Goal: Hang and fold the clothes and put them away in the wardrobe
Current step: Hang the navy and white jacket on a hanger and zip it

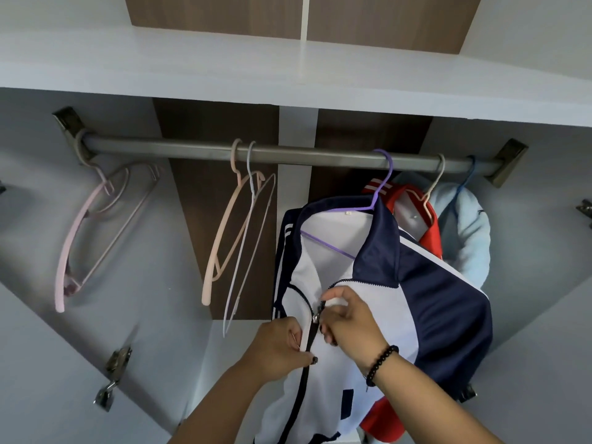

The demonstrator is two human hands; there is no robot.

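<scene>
You are pinching the jacket [368, 315] zipper [316, 315] with both hands [282, 347] [347, 325]; empty hangers [230, 238] are hanging left, a red top [429, 219] crowding right.

Open wardrobe interior, pale grey side walls [528, 238], dark wood back panels [205, 200], white shelf [224, 68] above

Both forearms reach up and forward from the lower edge. Left hand [282, 347]: fingers curled, thumb and forefinger pinching. Right hand [349, 322]: fingers bent, apparently pinching at the fingertips; beaded bracelet [381, 363] at the wrist.
</scene>
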